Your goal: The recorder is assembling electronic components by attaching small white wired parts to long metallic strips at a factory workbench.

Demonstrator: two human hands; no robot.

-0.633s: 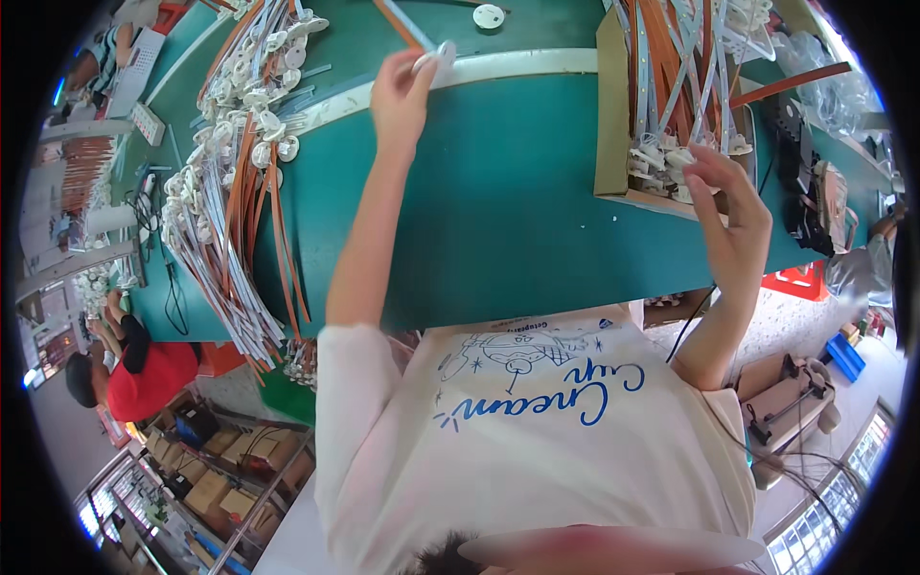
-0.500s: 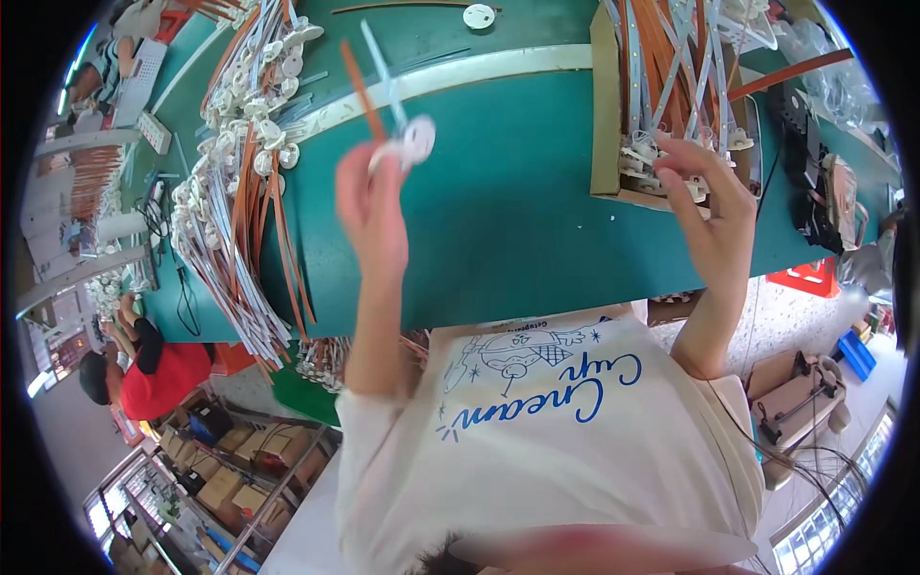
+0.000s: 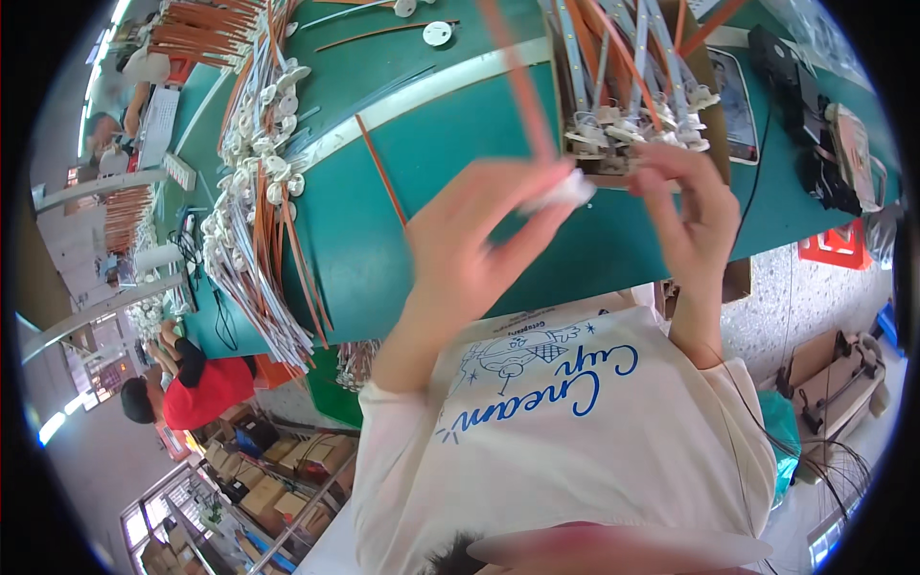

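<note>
My left hand (image 3: 470,235) is raised over the green table, its fingers closed on a white round-ended part (image 3: 565,192), smeared by motion. A blurred orange strip (image 3: 517,86) stretches up and away from that part. My right hand (image 3: 695,196) is at the near edge of a cardboard box (image 3: 556,96), thumb and fingertips together; anything between them is too small to make out. Inside the box stand several orange and pale strips (image 3: 632,57) with white plastic ends (image 3: 623,134). A thin orange strip (image 3: 381,172) lies on the table, its near end by my left hand.
Piles of white discs with strips (image 3: 278,182) cover the table's left side. A white disc (image 3: 438,34) lies at the far side. Right of the box are a phone (image 3: 736,105) and a black object (image 3: 791,86). A person in red (image 3: 206,388) works at far left.
My left hand has swung right, toward the box, with the white part. My right hand's fingers have drawn together by the box. An orange strip now shows on the table left of my hand.
</note>
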